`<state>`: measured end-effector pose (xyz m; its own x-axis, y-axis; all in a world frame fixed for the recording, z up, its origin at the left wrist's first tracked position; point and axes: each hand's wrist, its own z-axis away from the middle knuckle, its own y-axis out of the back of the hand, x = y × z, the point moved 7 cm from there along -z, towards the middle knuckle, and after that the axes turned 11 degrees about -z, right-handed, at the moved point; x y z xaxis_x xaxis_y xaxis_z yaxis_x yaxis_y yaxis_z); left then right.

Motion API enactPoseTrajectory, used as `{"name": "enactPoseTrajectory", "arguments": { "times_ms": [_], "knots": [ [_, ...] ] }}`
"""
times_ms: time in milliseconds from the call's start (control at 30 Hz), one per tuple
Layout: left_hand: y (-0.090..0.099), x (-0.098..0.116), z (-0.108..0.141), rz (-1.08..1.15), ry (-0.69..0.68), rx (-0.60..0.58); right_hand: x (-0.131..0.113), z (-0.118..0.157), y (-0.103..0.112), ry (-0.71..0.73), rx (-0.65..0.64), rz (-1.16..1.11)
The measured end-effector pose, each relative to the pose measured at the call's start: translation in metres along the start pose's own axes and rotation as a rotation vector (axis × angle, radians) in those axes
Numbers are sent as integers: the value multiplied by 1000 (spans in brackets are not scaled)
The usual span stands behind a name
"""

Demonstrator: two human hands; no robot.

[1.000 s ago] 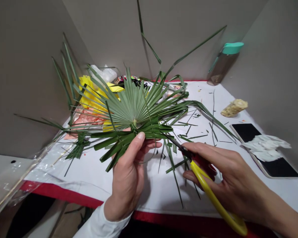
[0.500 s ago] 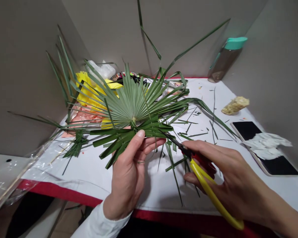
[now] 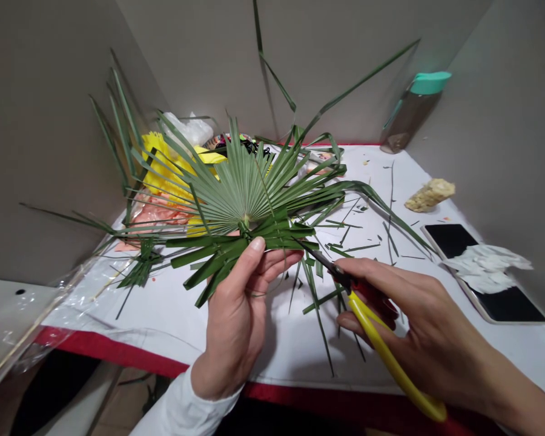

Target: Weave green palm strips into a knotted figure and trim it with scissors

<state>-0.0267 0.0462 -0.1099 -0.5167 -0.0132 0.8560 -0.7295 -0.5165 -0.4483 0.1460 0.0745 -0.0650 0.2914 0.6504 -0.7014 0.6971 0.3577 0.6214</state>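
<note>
My left hand (image 3: 243,309) pinches a woven palm-leaf piece (image 3: 222,257) between thumb and fingers; its cut strips fan out to the left and right. In my right hand (image 3: 413,315) is a pair of scissors (image 3: 376,345) with yellow and red handles. Their dark blades lie against the woven piece's right-hand strips, just beyond my left fingertips. Whether the blades are fully closed I cannot make out. Behind the woven piece spreads a large green fan palm leaf (image 3: 243,181). A smaller woven leaf bundle (image 3: 143,266) lies to the left.
Leaf scraps (image 3: 315,290) are scattered over the white tabletop (image 3: 163,333). At the right are a phone (image 3: 511,306) under a crumpled tissue (image 3: 485,266), a yellowish chunk (image 3: 430,195) and a bottle (image 3: 413,112) with a teal lid. Yellow plastic (image 3: 166,172) lies back left, near grey partitions.
Both hands keep almost the same pose. The scissor blades stay at the strips on the right, with only a very slight shift, and the whole view has moved a little.
</note>
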Motion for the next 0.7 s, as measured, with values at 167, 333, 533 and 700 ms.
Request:
{"name": "enactPoseTrajectory", "arguments": {
  "times_ms": [167, 333, 533, 700],
  "knots": [
    [-1, 0, 0, 33, 9, -4, 2, -1, 1, 13, 12, 54],
    [-4, 0, -1, 56, 14, -36, -1, -3, 0, 54, 24, 95],
    [-6, 1, 3, 83, 23, -35, -5, -2, 3, 96, 68, 139],
    [-6, 0, 1, 90, 39, -41, -9, -3, 4, 115, 68, 149]
  ]
}}
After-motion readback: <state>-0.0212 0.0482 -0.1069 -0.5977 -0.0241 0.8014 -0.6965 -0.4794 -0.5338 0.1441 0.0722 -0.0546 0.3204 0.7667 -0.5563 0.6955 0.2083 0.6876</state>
